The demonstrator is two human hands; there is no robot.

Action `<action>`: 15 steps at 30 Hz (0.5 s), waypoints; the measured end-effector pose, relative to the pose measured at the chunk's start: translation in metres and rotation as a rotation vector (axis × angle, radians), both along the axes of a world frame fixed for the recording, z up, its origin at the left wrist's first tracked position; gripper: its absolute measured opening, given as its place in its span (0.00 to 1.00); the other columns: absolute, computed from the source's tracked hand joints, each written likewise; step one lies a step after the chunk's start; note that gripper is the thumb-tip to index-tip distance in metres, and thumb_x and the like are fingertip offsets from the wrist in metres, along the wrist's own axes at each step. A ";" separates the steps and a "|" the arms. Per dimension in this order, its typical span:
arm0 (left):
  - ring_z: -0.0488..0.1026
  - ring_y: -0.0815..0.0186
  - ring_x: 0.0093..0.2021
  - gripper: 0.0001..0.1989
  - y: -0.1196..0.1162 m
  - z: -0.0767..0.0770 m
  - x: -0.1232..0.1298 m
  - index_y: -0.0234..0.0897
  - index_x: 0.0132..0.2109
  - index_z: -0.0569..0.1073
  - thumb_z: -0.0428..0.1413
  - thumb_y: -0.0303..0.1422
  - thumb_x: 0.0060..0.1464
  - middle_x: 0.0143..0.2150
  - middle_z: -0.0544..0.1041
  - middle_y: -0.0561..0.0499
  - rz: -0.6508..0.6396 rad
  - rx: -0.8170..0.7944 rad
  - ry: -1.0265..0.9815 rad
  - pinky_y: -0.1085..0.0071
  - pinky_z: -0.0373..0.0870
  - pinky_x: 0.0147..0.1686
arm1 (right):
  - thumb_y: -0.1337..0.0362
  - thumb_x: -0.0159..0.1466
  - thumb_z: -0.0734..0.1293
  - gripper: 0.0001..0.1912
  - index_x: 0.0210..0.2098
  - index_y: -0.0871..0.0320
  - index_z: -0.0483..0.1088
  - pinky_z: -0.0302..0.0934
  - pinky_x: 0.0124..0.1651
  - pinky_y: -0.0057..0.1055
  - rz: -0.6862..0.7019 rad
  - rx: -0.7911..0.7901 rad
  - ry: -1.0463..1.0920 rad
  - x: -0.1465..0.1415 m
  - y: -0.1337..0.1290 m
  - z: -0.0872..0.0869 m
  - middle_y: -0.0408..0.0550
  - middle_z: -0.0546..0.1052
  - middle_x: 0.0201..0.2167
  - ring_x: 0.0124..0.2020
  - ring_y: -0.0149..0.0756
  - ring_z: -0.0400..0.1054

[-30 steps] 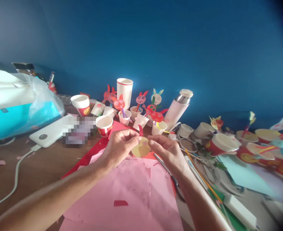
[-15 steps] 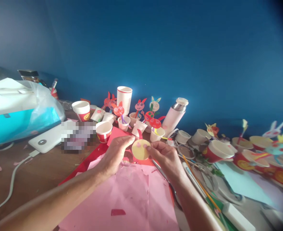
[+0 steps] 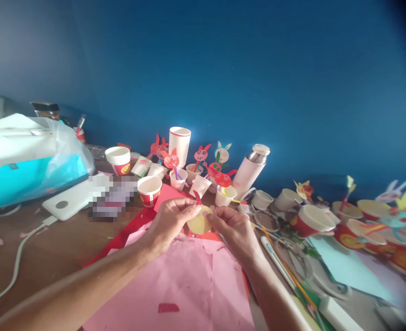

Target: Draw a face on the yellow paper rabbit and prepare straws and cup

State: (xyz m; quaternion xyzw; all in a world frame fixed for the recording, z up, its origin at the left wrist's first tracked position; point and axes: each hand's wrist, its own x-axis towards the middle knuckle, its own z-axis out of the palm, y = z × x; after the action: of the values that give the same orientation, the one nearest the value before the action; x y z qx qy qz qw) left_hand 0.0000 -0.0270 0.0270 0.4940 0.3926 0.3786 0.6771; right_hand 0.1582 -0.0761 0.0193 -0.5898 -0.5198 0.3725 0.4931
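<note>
Between both hands is a round yellow paper disc (image 3: 199,221), held over the pink paper sheet (image 3: 189,276). My left hand (image 3: 171,220) pinches the disc's upper left edge between thumb and fingers, and a small red paper strip (image 3: 197,197) sticks up at its fingertips. With thumb and forefinger, my right hand (image 3: 232,227) grips the disc's right edge. A red scrap (image 3: 168,308) lies on the pink sheet, and red paper (image 3: 120,243) shows under its left side.
Paper cups (image 3: 149,189) with paper rabbit heads stand behind the hands, beside a leaning pink thermos (image 3: 249,170). A power bank (image 3: 71,197) with cable lies left. Pencils (image 3: 288,266), cables and more cups crowd the right. A plastic bag (image 3: 68,147) sits far left.
My left thumb and fingers have closed on the disc's top edge, where they were apart from it before. The disc sits slightly lower and more covered by the fingers.
</note>
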 end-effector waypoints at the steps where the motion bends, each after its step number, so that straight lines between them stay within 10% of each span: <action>1: 0.68 0.71 0.22 0.17 0.000 -0.001 0.000 0.33 0.32 0.77 0.64 0.44 0.45 0.24 0.74 0.52 -0.015 -0.008 -0.003 0.78 0.64 0.17 | 0.55 0.59 0.69 0.15 0.23 0.59 0.70 0.51 0.28 0.24 -0.003 -0.005 0.004 0.000 0.000 0.000 0.39 0.70 0.20 0.24 0.27 0.58; 15: 0.73 0.66 0.26 0.15 0.005 -0.004 -0.003 0.36 0.32 0.77 0.67 0.44 0.45 0.25 0.76 0.52 -0.048 -0.011 -0.040 0.73 0.69 0.23 | 0.49 0.62 0.66 0.19 0.35 0.59 0.77 0.61 0.33 0.28 0.030 0.053 0.040 0.006 -0.002 0.002 0.42 0.74 0.23 0.26 0.32 0.67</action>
State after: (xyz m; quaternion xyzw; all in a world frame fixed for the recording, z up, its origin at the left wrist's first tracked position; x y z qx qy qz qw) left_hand -0.0030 -0.0217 0.0229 0.4920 0.3691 0.3699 0.6963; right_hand 0.1645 -0.0784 0.0209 -0.5610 -0.5282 0.3777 0.5134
